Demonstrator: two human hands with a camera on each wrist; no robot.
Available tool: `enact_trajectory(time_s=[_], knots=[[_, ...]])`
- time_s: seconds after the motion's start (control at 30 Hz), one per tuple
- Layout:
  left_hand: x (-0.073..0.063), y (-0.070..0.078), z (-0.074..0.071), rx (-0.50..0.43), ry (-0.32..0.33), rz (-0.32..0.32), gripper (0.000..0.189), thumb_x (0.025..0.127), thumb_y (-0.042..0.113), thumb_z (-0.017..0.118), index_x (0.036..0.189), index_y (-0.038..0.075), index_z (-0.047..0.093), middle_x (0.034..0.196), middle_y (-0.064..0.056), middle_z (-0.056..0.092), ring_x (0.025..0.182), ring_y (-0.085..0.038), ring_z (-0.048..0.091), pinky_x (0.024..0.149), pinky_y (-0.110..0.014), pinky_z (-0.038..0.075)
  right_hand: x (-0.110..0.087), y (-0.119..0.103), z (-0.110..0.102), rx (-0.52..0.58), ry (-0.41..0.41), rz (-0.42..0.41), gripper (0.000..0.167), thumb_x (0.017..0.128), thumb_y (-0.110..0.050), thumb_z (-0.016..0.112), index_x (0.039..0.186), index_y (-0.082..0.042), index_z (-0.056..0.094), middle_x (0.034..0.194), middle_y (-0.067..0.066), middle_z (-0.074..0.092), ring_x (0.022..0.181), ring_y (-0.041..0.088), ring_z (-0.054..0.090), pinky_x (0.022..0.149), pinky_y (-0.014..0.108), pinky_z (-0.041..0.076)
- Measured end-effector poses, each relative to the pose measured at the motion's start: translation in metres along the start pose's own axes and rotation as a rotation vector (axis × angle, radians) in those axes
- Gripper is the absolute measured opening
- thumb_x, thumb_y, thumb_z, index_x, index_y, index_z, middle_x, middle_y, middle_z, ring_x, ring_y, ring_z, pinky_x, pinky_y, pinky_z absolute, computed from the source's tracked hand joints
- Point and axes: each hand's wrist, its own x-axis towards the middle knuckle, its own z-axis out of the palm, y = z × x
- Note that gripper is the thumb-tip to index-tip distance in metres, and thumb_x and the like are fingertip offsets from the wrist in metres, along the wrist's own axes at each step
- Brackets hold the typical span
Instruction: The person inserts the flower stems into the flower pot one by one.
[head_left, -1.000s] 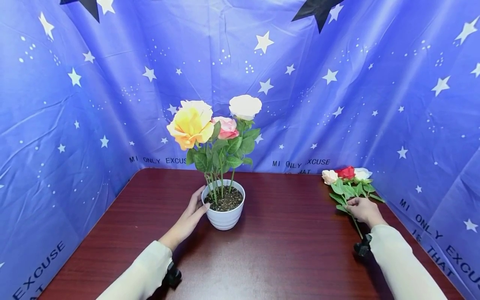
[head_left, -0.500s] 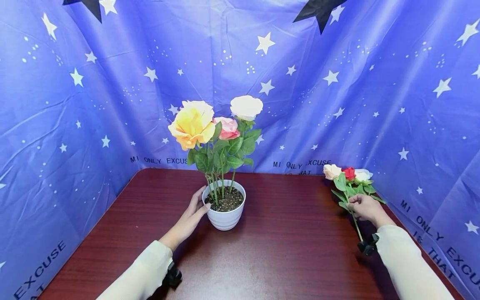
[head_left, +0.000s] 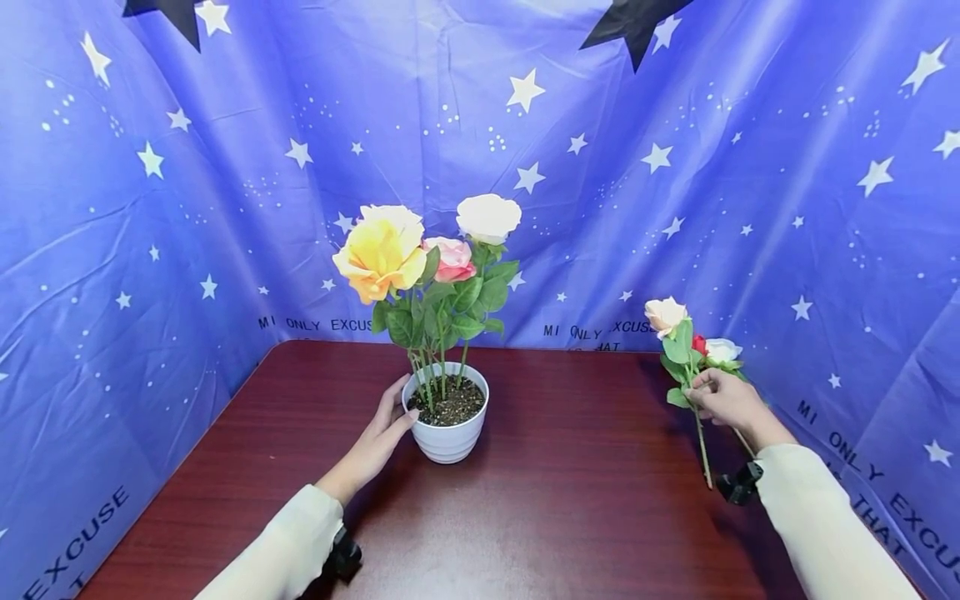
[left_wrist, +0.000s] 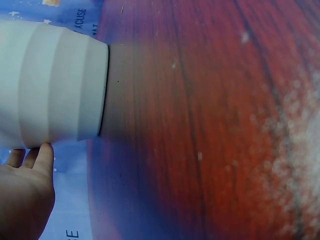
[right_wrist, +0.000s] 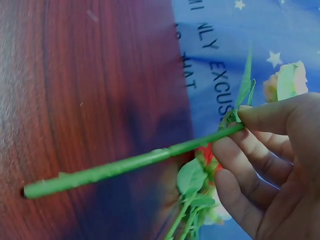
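Near the table's middle stands a white ridged flowerpot (head_left: 448,442) filled with dark soil. In it are upright stems bearing a large yellow rose (head_left: 381,257), a pink rose (head_left: 452,260) and a white rose (head_left: 489,218). My left hand (head_left: 381,433) rests against the pot's left side, thumb at the rim; in the left wrist view its straight fingers touch the ridged wall. At the right, my right hand (head_left: 726,404) pinches the green stem (right_wrist: 135,161) of a peach rose (head_left: 666,317) between thumb and fingers. That rose is raised, its bloom pointing up and away.
Behind my right hand, a red rose (head_left: 699,344) and a white rose (head_left: 722,350) lie at the table's right edge, partly hidden. A blue star-patterned curtain (head_left: 585,208) encloses the dark red table (head_left: 570,500) on the far side and both sides.
My right hand has lifted the peach rose off the other two, its bloom rising and its stem swinging more upright. My left hand and the flowerpot have stayed put.
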Motion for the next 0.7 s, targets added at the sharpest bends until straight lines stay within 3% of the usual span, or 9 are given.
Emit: enact_trajectory(time_s=[0.43,0.7], knots=[[0.0,0.0,0.0,-0.022,-0.002,-0.003,0.063,0.107,0.014,0.048,0.16,0.01,0.014,0.159,-0.024,0.022,0.145,-0.042,0.025,0.115,-0.053,0.023,-0.002,-0.036,-0.003,-0.045,0.036,-0.147,0.019,0.098,-0.014,0.062,0.099,0.002,0.052,0.076,0.008,0.066,0.065,0.021,0.066,0.052,0.033,0.055],[0.0,0.0,0.0,-0.014,-0.004,0.0,0.063,0.107,0.015,0.048,0.16,0.01,0.014,0.157,-0.026,0.022,0.145,-0.043,0.025,0.115,-0.054,0.024,-0.001,-0.048,-0.004,0.02,0.039,-0.182,0.018,0.099,-0.012,0.061,0.098,0.001,0.049,0.083,0.012,0.068,0.068,0.023,0.069,0.055,0.031,0.056]])
